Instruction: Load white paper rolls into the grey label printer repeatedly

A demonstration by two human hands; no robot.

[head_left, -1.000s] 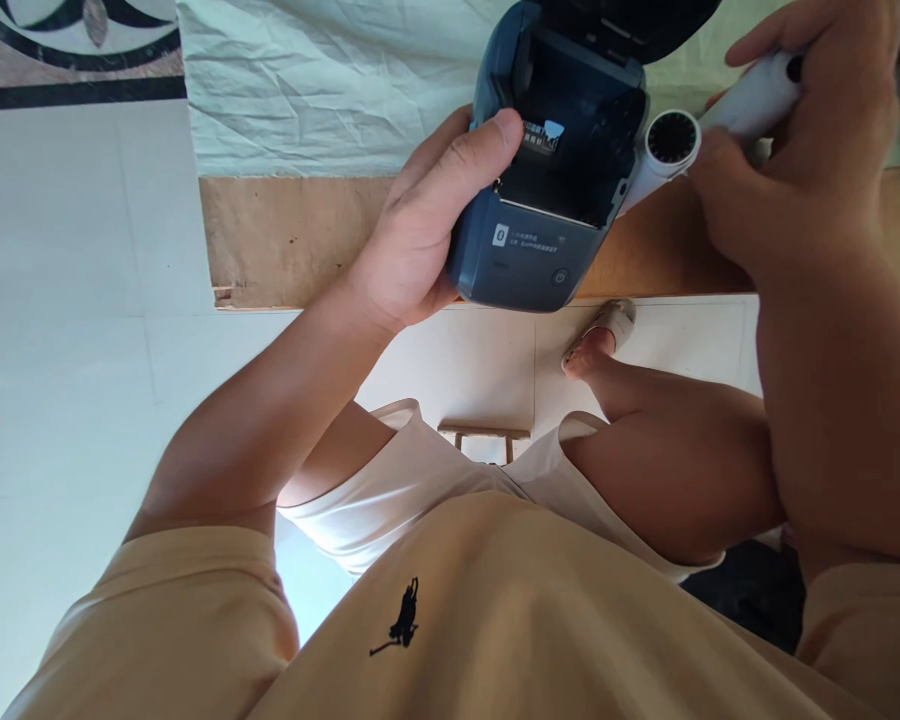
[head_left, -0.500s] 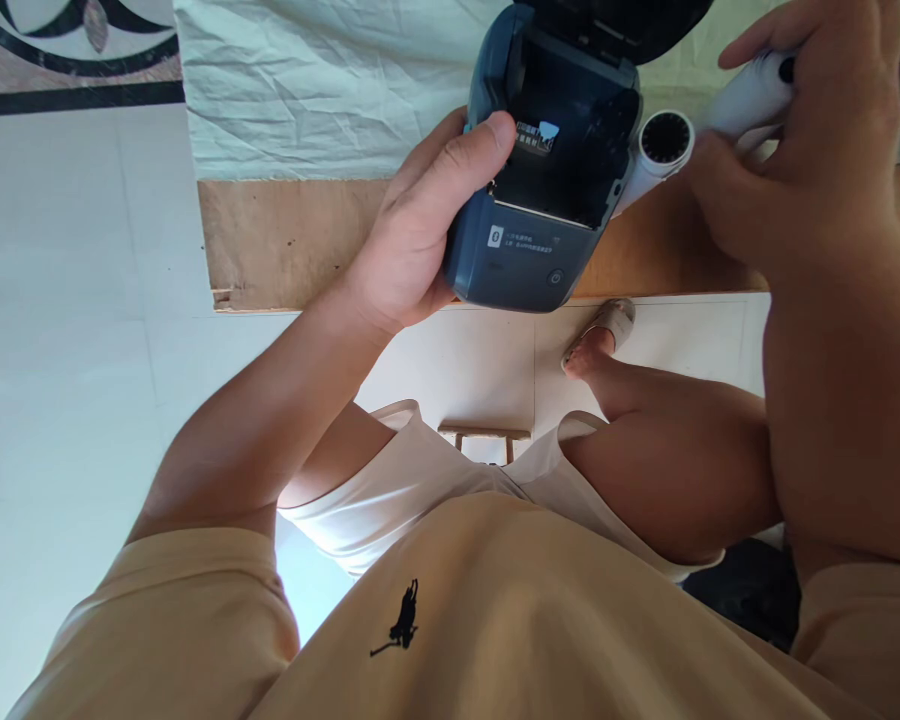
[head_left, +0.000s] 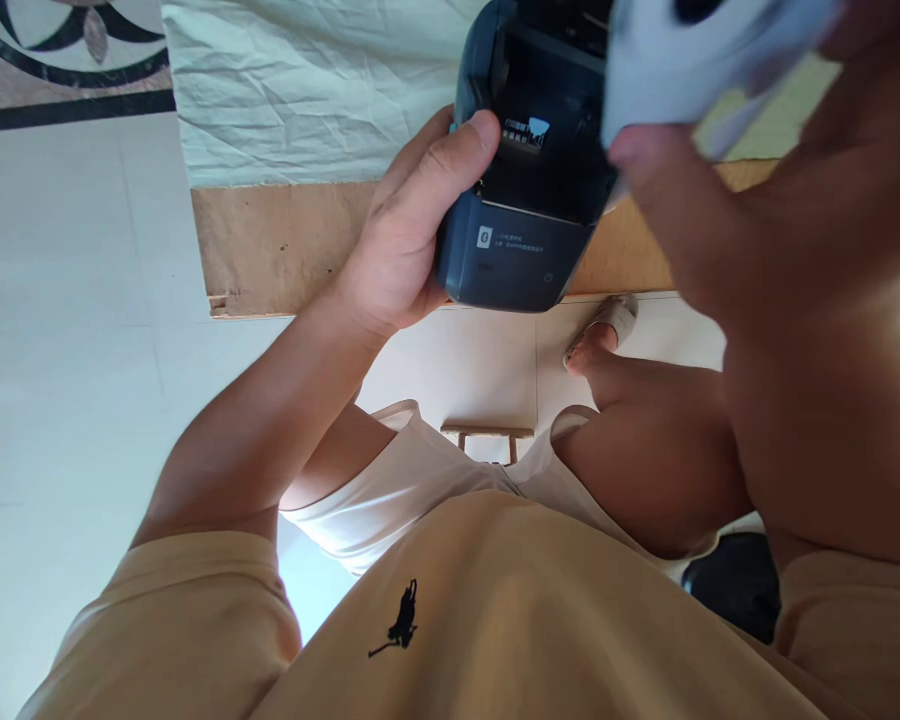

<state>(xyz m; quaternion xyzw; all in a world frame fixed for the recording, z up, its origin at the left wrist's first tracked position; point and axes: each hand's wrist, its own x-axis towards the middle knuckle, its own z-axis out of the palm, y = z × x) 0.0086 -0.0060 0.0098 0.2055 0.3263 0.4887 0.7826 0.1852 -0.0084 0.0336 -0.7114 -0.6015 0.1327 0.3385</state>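
Observation:
My left hand [head_left: 412, 220] grips the side of a dark blue portable label printer [head_left: 517, 255], thumb over its rim. The lid is up, and a bare black paper bay with a small sticker inside faces me. In my right hand [head_left: 750, 220] is a white paper roll [head_left: 660, 85], blurred, with a dark core hole and a loose strip hanging from it. The roll is just above the printer's right side and covers part of the bay's edge. Whether the two touch, I cannot tell.
A pale green cloth [head_left: 322, 100] covers the table, leaving a bare wooden edge [head_left: 270, 245] along the front. Below are a small wooden stool [head_left: 487, 432], my legs and the tiled floor [head_left: 60, 400]. Something black [head_left: 735, 585] lies at lower right.
My right hand has brought the paper roll left and closer to the camera, over the printer's right side. Another white roll beside the printer is now mostly hidden. The printer has shifted slightly left.

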